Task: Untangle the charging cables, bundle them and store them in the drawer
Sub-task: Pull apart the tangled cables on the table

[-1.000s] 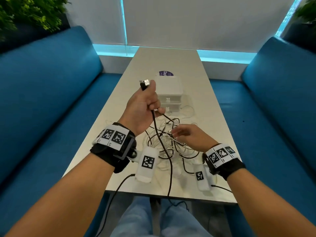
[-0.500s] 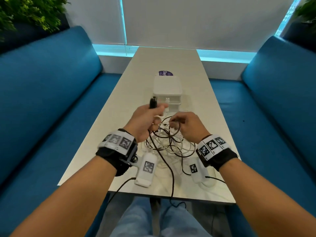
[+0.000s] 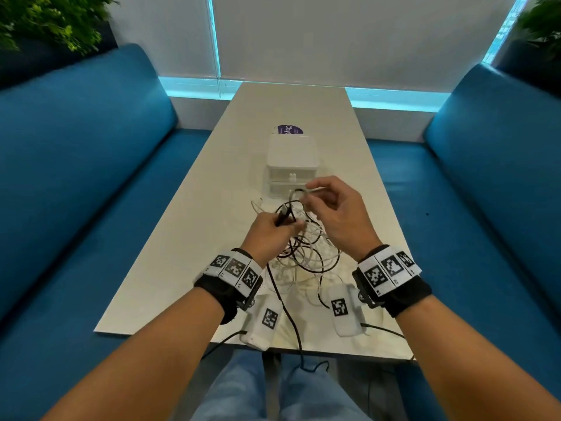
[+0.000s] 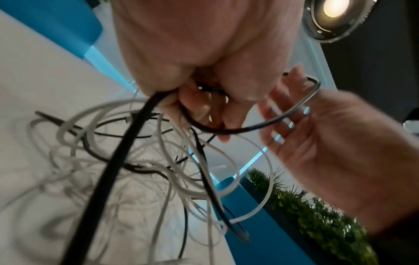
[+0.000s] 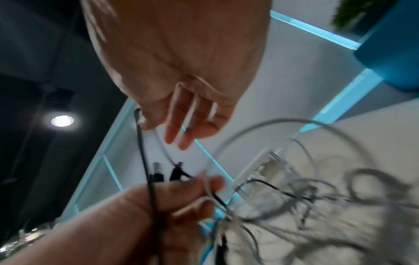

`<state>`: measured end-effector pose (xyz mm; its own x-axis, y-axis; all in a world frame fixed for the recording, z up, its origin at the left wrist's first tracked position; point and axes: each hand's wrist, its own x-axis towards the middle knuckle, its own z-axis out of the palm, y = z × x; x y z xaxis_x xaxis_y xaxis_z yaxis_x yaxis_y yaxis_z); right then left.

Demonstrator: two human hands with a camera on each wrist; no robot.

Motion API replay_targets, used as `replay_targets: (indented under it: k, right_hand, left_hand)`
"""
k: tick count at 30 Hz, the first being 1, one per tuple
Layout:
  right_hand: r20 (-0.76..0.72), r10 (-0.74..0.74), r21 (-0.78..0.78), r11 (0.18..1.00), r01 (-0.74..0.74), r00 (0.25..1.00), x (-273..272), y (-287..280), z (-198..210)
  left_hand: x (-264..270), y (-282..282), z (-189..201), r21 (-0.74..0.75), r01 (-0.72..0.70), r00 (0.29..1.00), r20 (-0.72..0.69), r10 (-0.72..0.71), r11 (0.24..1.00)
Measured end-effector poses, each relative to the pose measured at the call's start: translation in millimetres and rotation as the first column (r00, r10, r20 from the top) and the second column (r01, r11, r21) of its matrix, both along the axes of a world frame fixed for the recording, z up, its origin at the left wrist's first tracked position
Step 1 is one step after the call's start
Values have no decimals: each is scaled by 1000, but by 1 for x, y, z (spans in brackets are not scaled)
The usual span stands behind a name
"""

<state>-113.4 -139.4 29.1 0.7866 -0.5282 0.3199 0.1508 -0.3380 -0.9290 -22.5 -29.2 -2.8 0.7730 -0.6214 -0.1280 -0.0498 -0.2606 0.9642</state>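
Note:
A tangle of white and black charging cables (image 3: 309,256) lies on the pale table (image 3: 194,238) in front of a small white drawer unit (image 3: 293,159), whose two drawers are closed. My left hand (image 3: 290,224) grips the black cable (image 3: 291,205) near its plug end, just above the tangle. In the left wrist view its fingers curl round that black cable (image 4: 249,128). My right hand (image 3: 308,191) pinches a loop of the same cable between thumb and forefinger, close to the lower drawer front. Its other fingers (image 5: 176,132) stick out straight beside the black cable (image 5: 142,147).
Blue sofas (image 3: 91,177) flank the narrow table on both sides. A purple sticker (image 3: 290,130) lies behind the drawer unit. Thin black leads (image 3: 291,323) from the wrist cameras hang over the near table edge. Plants stand in the upper corners.
My left hand has come down from its raised position, bringing the black plug end to the tangle. My right hand has moved up and forward towards the drawers, pulling out a loop of black cable.

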Motion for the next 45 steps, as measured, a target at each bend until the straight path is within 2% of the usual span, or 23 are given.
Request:
replay_targets:
  k: [1,3,5,9,13,15,17,20,21,24,29,32,34,37,41,45]
  right_hand:
    - [-122,-12,-53,999,6,992,-2,-1,-8]
    - [-402,-8,-190,979,-75,916,-3,-5,-27]
    - [-552,-13,-315,929,-195,834,-5,-6,-42]
    - [-675,-53,-377,883,-281,736,-12,-21,-61]
    - [-775,-162,-424,850,-312,611,-21,-41,-70]
    - [-786,-172,-419,855,-307,593,-22,-46,-65]
    - [-745,-165,-427,862,-272,646,-19,-46,-53]
    - [-573,-91,-430,880,-204,815,-6,-31,-27]
    - [-542,-52,-416,884,-214,839,-2,-24,-18]
    - [-562,26,-367,888,-278,827,13,-9,-8]
    - [-465,-26,-361,918,-163,885,20,-12,-14]
    - [-391,-4,-355,923,-147,920,17,-12,-9]
    - [-363,-2,-367,919,-141,932,17,-14,-3]
    - [-241,40,-262,959,-105,970,12,-17,10]
    - [-101,51,-229,971,-73,994,6,-20,26]
    - [45,95,-178,980,-86,994,2,-10,39]
  left_hand:
    - [1,0,0,-52,-57,997,-51,54,997]
    - [0,3,3,-179,-150,975,-191,116,972]
    - [2,7,9,-278,-213,940,-318,119,937]
    - [23,19,22,-415,-314,888,-446,109,854]
    - [44,35,37,-496,-357,878,-468,102,792]
    - [46,40,42,-511,-338,886,-456,84,790]
    - [43,41,45,-491,-274,912,-405,62,827]
    - [34,36,50,-468,-189,933,-359,10,863]
    - [30,33,52,-474,-168,935,-354,-13,864]
    - [21,27,55,-507,-97,940,-328,-88,856]
    - [17,24,38,-544,-40,935,-317,-161,838]
    - [17,14,15,-349,8,958,-266,-107,937]
    - [15,7,3,-160,37,987,-149,-61,986]
    - [10,0,-17,-16,90,996,10,-90,996]
    - [7,0,-35,198,121,978,143,-151,973]
    - [4,-4,-28,192,43,980,182,-79,980]
